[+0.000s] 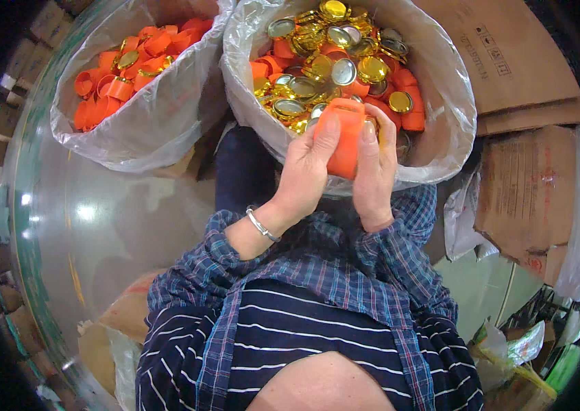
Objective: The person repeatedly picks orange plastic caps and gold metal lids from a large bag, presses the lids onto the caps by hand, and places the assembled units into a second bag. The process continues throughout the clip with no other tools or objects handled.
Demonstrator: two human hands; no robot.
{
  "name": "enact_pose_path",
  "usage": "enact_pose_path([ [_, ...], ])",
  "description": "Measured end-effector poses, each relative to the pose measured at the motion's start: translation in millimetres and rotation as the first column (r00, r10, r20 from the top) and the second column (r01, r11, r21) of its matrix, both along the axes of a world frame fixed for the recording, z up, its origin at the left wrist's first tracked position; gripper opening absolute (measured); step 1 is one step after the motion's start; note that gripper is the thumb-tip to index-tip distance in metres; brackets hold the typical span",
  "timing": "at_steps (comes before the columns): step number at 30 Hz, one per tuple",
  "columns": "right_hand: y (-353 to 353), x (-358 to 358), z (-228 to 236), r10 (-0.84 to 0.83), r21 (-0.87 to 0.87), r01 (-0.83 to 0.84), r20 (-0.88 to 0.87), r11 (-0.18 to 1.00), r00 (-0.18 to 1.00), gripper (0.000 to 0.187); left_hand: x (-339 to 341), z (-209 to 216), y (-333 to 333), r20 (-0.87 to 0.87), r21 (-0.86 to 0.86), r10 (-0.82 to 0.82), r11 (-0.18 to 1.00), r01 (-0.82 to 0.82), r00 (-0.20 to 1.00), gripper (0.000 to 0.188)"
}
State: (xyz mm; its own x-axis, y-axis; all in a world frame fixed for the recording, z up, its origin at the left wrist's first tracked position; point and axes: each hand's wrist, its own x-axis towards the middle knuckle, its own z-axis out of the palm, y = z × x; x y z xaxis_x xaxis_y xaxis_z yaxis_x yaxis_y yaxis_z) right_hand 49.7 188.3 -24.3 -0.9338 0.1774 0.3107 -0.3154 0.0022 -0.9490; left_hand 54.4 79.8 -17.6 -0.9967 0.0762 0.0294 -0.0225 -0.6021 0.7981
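Both hands meet over the front of the right-hand lined bin. An orange plastic cup-like piece (346, 147) is between them, with a raised loop at its far end. My left hand (309, 164) grips its left side, thumb on top. On its right side my right hand (376, 164) is closed against it, with the fingertips curled over the far edge; a glint of gold there is too small to make out. Beyond the hands, many round gold lids (373, 69) with silvery undersides lie mixed with orange pieces (413, 118).
The right bin's clear plastic liner (451, 130) folds over its rim. To its left stands another lined bin (190, 103) holding orange pieces (101, 106) and a few gold lids. Cardboard (530, 198) leans at the right. Grey floor (118, 219) shows at left.
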Motion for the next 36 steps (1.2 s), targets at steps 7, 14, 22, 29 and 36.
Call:
enact_pose_path([
  [7,11.7,-11.3,9.1,0.209,0.6,0.272,-0.608,0.752,0.766,0.062,-9.9,8.0,-19.3,0.321,0.227,-0.167,0.969,0.095,0.932,0.046],
  [14,-27.7,-15.7,20.1,0.03,-0.113,-0.023,0.061,0.993,0.998,0.039,2.6,4.3,-3.7,-0.083,-0.278,0.289,0.912,-0.301,0.954,0.053],
  [22,-4.1,-17.9,16.1,0.375,0.659,0.205,-0.625,0.724,0.685,0.058,-7.3,-8.8,-52.7,0.338,0.473,-0.372,0.861,0.186,0.864,0.048],
  [29,-35.3,-32.2,22.9,0.008,0.321,0.103,-0.326,0.942,0.945,0.059,-5.7,13.0,-29.9,0.128,0.206,0.113,0.969,-0.138,0.985,0.059],
  [36,-27.1,-28.3,34.1,0.13,0.563,0.307,-0.606,0.767,0.785,0.061,-20.9,4.8,-58.4,0.211,0.439,-0.252,0.888,0.138,0.945,0.05],
])
